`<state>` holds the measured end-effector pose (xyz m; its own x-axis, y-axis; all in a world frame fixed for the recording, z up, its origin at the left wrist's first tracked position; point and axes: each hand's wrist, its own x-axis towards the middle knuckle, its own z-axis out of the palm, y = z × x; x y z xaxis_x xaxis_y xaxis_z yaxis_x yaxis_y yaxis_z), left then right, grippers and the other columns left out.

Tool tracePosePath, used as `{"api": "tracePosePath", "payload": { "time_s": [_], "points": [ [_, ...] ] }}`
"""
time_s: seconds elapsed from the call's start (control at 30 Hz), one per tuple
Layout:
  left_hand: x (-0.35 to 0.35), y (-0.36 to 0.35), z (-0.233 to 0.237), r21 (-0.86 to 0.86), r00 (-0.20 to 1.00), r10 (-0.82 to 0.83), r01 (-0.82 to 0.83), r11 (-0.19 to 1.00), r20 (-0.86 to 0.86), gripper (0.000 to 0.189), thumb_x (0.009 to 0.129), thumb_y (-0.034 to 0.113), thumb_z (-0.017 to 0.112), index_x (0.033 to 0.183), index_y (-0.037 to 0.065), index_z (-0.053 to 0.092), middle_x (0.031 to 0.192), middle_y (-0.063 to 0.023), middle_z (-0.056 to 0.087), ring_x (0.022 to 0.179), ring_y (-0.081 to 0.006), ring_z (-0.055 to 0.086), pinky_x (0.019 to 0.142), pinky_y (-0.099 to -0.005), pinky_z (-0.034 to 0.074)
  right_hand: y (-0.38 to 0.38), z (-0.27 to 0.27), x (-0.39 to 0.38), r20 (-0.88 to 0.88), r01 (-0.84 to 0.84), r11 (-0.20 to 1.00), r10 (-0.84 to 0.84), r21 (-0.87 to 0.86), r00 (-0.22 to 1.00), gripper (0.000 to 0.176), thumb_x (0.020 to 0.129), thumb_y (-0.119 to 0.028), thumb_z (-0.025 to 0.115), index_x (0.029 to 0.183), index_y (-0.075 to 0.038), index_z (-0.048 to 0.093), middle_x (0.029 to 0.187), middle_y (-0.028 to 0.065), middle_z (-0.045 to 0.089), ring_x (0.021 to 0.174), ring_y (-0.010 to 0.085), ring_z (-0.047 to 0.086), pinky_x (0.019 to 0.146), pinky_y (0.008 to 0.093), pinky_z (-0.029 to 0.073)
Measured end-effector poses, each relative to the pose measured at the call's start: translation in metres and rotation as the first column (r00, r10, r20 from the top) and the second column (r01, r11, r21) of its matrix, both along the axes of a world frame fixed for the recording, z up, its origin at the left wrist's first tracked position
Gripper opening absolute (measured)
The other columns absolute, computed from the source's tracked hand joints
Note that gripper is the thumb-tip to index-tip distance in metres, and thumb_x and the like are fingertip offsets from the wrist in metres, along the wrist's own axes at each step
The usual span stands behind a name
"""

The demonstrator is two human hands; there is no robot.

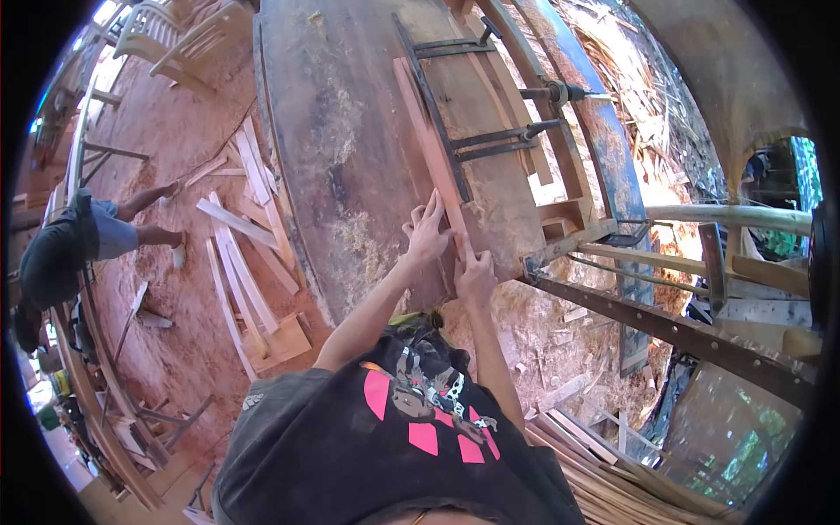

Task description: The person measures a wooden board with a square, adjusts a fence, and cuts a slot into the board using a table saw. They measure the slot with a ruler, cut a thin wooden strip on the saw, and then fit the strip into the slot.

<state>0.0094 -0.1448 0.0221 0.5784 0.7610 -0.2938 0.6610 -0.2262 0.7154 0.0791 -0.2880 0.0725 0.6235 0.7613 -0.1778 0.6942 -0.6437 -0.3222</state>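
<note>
A long, narrow reddish wooden strip [424,136] lies on the worn tabletop [328,149], along a dark metal bar [426,96]. My left hand [426,232] rests against the left side of the strip, fingers stretched out and partly spread. Closer to my body, my right hand [475,280] grips the strip's near end, with its index finger reaching along the wood and the others curled. Two metal clamps [490,140] cross the board to the right of the bar. Pale sawdust is scattered over the tabletop.
Loose planks [241,271] lie on the reddish floor at left, where another person [66,245] is bent over. A wooden chair frame [179,39] stands at the upper left. A dark metal beam [674,332] extends right, above stacked wooden strips [612,477].
</note>
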Motion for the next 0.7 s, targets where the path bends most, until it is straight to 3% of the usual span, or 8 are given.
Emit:
{"api": "tracePosePath", "payload": {
  "time_s": [0.07, 0.1, 0.17, 0.2, 0.27, 0.47, 0.57, 0.7],
  "points": [
    [0.001, 0.005, 0.006, -0.031, 1.000, 0.003, -0.004, 1.000, -0.026, 0.108, 0.081, 0.027, 0.081, 0.167, 0.017, 0.017, 0.174, 0.0009, 0.018, 0.142, -0.0336, 0.034, 0.107, -0.0588, 0.026, -0.008, 0.004, 0.004, -0.051, 0.040, 0.973, -0.029, 0.229, 0.998, 0.049, 0.093, -0.028, 0.070, 0.138, -0.012, 0.061, 0.102, 0.0160, 0.059, 0.099, 0.0397, 0.066, 0.083, 0.0504, 0.056],
    [0.001, 0.008, 0.004, -0.025, 1.000, 0.008, -0.008, 1.000, -0.026, 0.108, 0.081, 0.027, 0.081, 0.167, 0.017, 0.017, 0.174, 0.0009, 0.018, 0.142, -0.0336, 0.034, 0.107, -0.0588, 0.026, -0.022, 0.001, 0.003, -0.051, 0.035, 0.972, -0.024, 0.234, 0.998, 0.049, 0.093, -0.028, 0.070, 0.138, -0.012, 0.061, 0.102, 0.0160, 0.059, 0.099, 0.0397, 0.066, 0.083, 0.0504, 0.056],
    [0.001, 0.010, 0.001, 0.004, 1.000, -0.007, 0.007, 1.000, -0.025, 0.107, 0.082, 0.029, 0.081, 0.167, 0.018, 0.016, 0.174, 0.0020, 0.018, 0.143, -0.0334, 0.033, 0.106, -0.0609, 0.026, -0.054, -0.005, -0.002, -0.094, 0.150, 0.978, -0.137, 0.146, 0.986, 0.043, 0.088, -0.035, 0.075, 0.115, -0.004, 0.066, 0.102, 0.0192, 0.061, 0.095, 0.0419, 0.064, 0.084, 0.0514, 0.052],
    [0.003, 0.012, 0.001, -0.003, 1.000, 0.004, -0.004, 1.000, -0.019, 0.107, 0.082, 0.029, 0.081, 0.167, 0.018, 0.016, 0.174, 0.0020, 0.018, 0.143, -0.0334, 0.033, 0.106, -0.0609, 0.026, -0.054, -0.008, 0.001, -0.087, 0.138, 0.981, -0.126, 0.140, 0.988, 0.043, 0.088, -0.035, 0.075, 0.115, -0.004, 0.066, 0.102, 0.0192, 0.061, 0.095, 0.0419, 0.064, 0.084, 0.0514, 0.052],
    [0.003, 0.013, -0.002, -0.034, 1.000, 0.016, -0.016, 0.999, -0.011, 0.106, 0.082, 0.029, 0.080, 0.167, 0.019, 0.017, 0.174, 0.0021, 0.019, 0.144, -0.0331, 0.032, 0.106, -0.0616, 0.026, -0.058, -0.014, -0.002, -0.005, 0.099, 0.992, -0.099, 0.073, 0.995, 0.040, 0.087, -0.039, 0.076, 0.097, -0.002, 0.065, 0.098, 0.0190, 0.062, 0.093, 0.0421, 0.063, 0.080, 0.0525, 0.051],
    [0.007, 0.033, 0.003, -0.060, 1.000, 0.020, -0.022, 0.998, -0.018, 0.109, 0.082, 0.030, 0.081, 0.168, 0.023, 0.014, 0.174, 0.0020, 0.018, 0.145, -0.0330, 0.031, 0.109, -0.0611, 0.025, -0.035, -0.015, 0.002, 0.048, 0.077, 0.989, -0.084, 0.126, 0.995, 0.038, 0.089, -0.039, 0.075, 0.094, -0.002, 0.065, 0.095, 0.0192, 0.062, 0.093, 0.0417, 0.064, 0.080, 0.0519, 0.051],
    [0.009, 0.022, -0.028, -0.008, 0.997, 0.080, -0.080, 0.997, 0.022, 0.110, 0.082, 0.030, 0.081, 0.168, 0.023, 0.013, 0.174, 0.0016, 0.020, 0.146, -0.0354, 0.030, 0.111, -0.0641, 0.023, -0.030, -0.012, -0.003, 0.053, 0.102, 0.990, -0.108, 0.094, 0.993, 0.038, 0.089, -0.038, 0.075, 0.092, -0.002, 0.065, 0.096, 0.0186, 0.062, 0.094, 0.0412, 0.064, 0.081, 0.0509, 0.052],
    [-0.009, -0.042, -0.008, -0.103, 1.000, 0.015, -0.012, 0.995, 0.022, 0.109, 0.080, 0.031, 0.077, 0.168, 0.018, 0.014, 0.175, -0.0006, 0.016, 0.145, -0.0388, 0.031, 0.112, -0.0656, 0.024, -0.020, -0.019, 0.001, 0.071, 0.128, 0.989, -0.134, 0.080, 0.988, 0.037, 0.089, -0.039, 0.075, 0.094, -0.004, 0.066, 0.097, 0.0176, 0.064, 0.095, 0.0395, 0.066, 0.081, 0.0510, 0.053]
  ]
}}
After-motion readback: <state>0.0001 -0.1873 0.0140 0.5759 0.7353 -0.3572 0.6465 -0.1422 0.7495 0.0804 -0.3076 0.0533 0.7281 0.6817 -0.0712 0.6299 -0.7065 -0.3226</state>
